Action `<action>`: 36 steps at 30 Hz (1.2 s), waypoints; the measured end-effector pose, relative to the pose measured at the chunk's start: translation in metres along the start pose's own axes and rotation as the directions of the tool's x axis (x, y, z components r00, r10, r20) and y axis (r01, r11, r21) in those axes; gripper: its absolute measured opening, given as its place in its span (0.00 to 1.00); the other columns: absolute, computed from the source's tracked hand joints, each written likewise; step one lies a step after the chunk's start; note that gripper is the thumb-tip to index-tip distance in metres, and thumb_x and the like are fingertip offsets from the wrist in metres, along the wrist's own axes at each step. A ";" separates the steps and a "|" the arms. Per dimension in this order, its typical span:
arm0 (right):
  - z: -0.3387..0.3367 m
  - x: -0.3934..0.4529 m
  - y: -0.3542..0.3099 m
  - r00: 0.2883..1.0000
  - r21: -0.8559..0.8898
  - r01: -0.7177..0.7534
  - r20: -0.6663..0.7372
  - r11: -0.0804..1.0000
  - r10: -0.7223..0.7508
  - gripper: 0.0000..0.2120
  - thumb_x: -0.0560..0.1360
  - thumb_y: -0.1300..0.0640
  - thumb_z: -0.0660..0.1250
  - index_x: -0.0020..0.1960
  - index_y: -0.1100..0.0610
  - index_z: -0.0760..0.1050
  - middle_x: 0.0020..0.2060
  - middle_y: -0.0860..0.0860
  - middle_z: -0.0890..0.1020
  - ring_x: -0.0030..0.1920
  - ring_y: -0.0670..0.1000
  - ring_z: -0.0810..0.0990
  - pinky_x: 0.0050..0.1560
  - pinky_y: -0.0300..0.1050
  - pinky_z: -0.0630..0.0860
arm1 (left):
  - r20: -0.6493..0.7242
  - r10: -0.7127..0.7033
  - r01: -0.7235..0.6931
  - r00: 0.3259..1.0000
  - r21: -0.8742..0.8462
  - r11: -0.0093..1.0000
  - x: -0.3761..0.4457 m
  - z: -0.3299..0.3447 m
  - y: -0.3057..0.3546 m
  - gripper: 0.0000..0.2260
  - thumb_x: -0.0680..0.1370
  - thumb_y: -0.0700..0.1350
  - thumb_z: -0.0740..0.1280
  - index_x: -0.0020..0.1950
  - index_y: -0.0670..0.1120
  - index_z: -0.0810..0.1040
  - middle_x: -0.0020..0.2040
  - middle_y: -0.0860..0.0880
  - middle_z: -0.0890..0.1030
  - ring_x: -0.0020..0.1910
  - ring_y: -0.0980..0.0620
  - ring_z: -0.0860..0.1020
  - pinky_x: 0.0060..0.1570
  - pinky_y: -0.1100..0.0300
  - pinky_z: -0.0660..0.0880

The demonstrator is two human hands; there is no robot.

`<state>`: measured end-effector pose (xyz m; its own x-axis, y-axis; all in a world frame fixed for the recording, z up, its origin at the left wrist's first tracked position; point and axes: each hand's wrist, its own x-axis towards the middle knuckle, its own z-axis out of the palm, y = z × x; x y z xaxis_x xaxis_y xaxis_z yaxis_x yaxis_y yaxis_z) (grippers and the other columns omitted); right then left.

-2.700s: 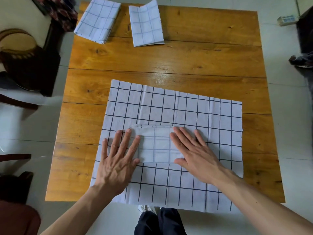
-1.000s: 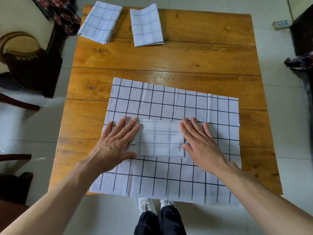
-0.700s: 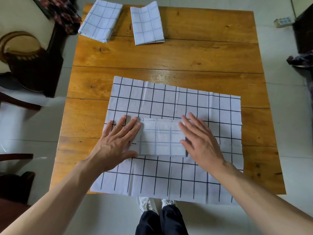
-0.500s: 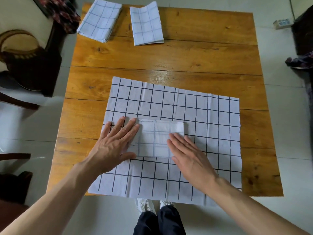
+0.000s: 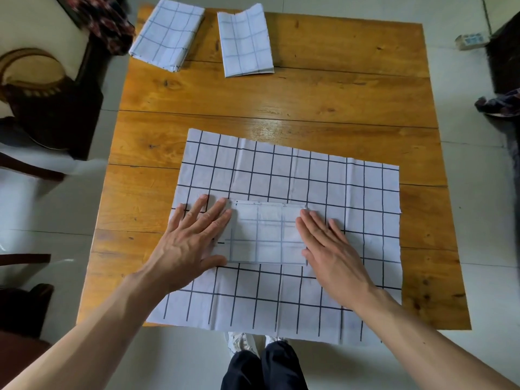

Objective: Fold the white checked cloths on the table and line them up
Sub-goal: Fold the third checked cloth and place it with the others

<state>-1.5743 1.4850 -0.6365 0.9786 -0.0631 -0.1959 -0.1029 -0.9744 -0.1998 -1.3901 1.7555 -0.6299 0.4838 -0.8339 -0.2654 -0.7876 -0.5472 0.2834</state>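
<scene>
A large white checked cloth (image 5: 292,175) lies spread flat on the near half of the wooden table (image 5: 323,94), its near edge hanging over the table's front. A paler sewn patch (image 5: 267,235) sits in its middle. My left hand (image 5: 194,240) presses flat on the cloth at the patch's left edge. My right hand (image 5: 329,249) lies flat with straight fingers over the patch's right edge. Two folded checked cloths rest at the far edge: one (image 5: 168,33) at the left corner, one (image 5: 244,42) beside it to the right.
A dark chair with a woven bag (image 5: 36,85) stands left of the table, with patterned fabric (image 5: 109,22) draped above it. Dark furniture and cloth (image 5: 503,102) sit at the right. My shoes (image 5: 242,343) show below the front edge.
My right hand slid left onto the patch, then back right to the patch's right edge. The left hand has stayed pressed at the left of the patch.
</scene>
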 end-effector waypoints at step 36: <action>-0.021 0.009 -0.037 0.992 0.203 -0.029 -0.111 0.979 0.053 0.29 0.64 0.51 0.80 0.63 0.55 0.78 0.64 0.51 0.79 0.66 0.53 0.74 0.71 0.55 0.67 | -0.387 0.017 -0.018 0.922 0.002 1.000 0.005 -0.009 0.069 0.07 0.72 0.36 0.72 0.45 0.45 0.78 0.41 0.47 0.79 0.39 0.44 0.75 0.45 0.49 0.72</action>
<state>-1.5576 1.5158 -0.6113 0.9856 -0.1378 -0.0985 -0.1654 -0.9082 -0.3844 -1.4386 1.7134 -0.6034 0.5803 -0.8060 0.1170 -0.7968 -0.5321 0.2862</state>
